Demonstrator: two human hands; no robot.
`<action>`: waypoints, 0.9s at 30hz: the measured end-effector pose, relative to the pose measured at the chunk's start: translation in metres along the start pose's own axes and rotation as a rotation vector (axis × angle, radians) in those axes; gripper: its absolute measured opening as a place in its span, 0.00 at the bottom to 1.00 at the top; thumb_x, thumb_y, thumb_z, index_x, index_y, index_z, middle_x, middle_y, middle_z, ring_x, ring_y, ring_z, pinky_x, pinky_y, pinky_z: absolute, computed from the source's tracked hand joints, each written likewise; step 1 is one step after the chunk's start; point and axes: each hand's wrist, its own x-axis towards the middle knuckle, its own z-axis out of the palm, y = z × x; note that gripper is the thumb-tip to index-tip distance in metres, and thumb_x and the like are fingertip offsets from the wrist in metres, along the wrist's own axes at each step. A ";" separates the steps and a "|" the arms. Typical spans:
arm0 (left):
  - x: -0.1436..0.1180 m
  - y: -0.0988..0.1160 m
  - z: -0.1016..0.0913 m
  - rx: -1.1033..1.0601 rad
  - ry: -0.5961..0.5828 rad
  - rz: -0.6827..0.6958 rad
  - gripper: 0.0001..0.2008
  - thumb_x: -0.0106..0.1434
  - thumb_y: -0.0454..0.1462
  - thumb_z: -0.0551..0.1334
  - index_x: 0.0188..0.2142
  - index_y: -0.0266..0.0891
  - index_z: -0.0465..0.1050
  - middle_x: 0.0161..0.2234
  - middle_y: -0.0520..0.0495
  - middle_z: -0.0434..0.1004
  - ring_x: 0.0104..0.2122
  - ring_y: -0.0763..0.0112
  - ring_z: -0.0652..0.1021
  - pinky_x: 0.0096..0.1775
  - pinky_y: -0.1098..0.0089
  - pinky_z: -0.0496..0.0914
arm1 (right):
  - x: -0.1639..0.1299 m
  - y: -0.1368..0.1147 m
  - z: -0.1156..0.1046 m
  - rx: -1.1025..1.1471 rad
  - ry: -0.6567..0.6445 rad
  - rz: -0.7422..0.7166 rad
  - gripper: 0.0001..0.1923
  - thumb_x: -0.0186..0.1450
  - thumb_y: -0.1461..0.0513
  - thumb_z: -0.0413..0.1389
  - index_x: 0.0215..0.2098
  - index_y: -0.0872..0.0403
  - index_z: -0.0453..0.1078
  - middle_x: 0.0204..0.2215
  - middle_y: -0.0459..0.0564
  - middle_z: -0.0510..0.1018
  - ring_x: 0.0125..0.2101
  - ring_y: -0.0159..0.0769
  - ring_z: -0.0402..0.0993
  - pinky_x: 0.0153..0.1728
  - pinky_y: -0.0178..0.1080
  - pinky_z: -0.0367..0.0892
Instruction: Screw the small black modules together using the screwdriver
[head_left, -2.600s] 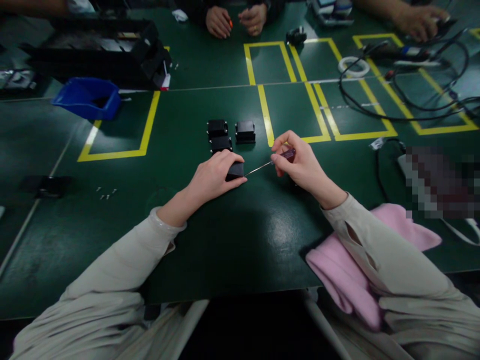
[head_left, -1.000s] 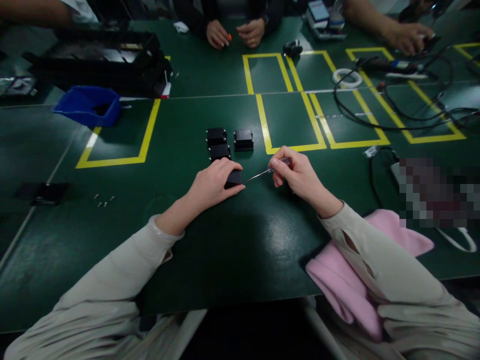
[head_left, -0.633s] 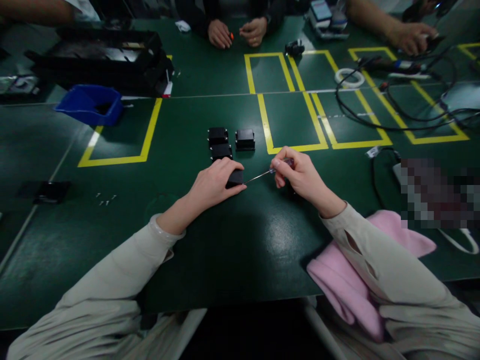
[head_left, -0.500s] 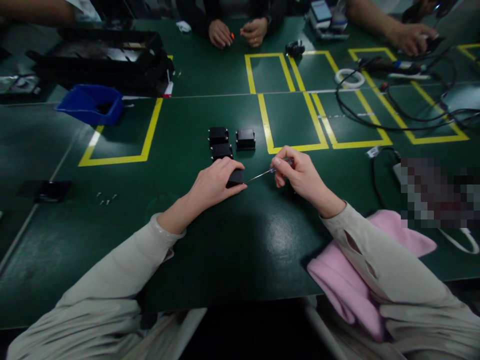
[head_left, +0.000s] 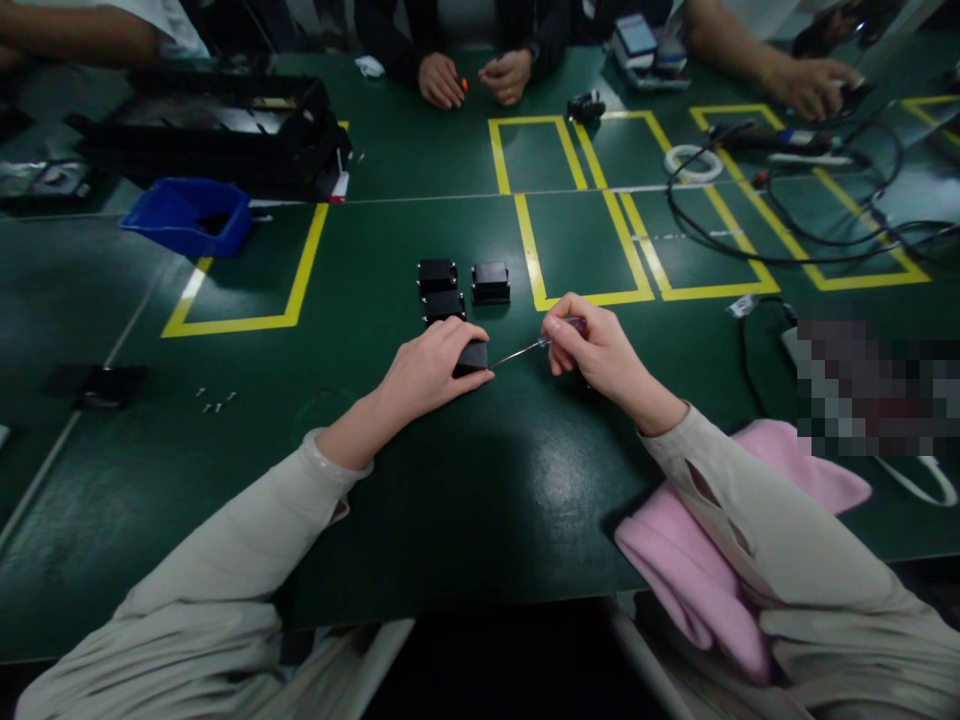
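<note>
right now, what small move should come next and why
Probably a slight turn of the screwdriver: the right hand grips its handle, its tip seems to meet the right end of the black box, and the left hand holds that box.

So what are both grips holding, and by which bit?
The right grip holds a screwdriver by its handle. The left grip holds a small black block between thumb and fingers; the block's left end is hidden.

Dim light; soft glare on green tabletop (head_left: 556, 485); picture edges stretched, blurry.
</note>
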 end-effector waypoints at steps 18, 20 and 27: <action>-0.001 0.001 0.000 -0.006 0.010 -0.006 0.21 0.70 0.47 0.67 0.56 0.42 0.69 0.55 0.39 0.78 0.53 0.51 0.79 0.47 0.57 0.76 | 0.000 -0.003 -0.002 -0.029 -0.013 -0.008 0.12 0.70 0.56 0.65 0.38 0.50 0.66 0.18 0.36 0.70 0.18 0.29 0.72 0.22 0.33 0.64; -0.001 0.001 0.000 -0.008 0.010 -0.006 0.21 0.70 0.48 0.67 0.56 0.41 0.69 0.55 0.39 0.78 0.53 0.51 0.79 0.47 0.57 0.76 | 0.000 -0.004 -0.002 -0.037 -0.015 0.003 0.13 0.70 0.55 0.65 0.37 0.50 0.66 0.17 0.35 0.69 0.17 0.29 0.71 0.21 0.33 0.63; -0.001 0.001 -0.001 -0.017 0.018 0.000 0.21 0.70 0.48 0.66 0.56 0.41 0.70 0.54 0.39 0.78 0.53 0.51 0.79 0.47 0.56 0.76 | -0.001 -0.003 -0.002 -0.040 -0.005 0.009 0.18 0.71 0.49 0.66 0.39 0.50 0.65 0.17 0.35 0.70 0.17 0.29 0.71 0.21 0.33 0.64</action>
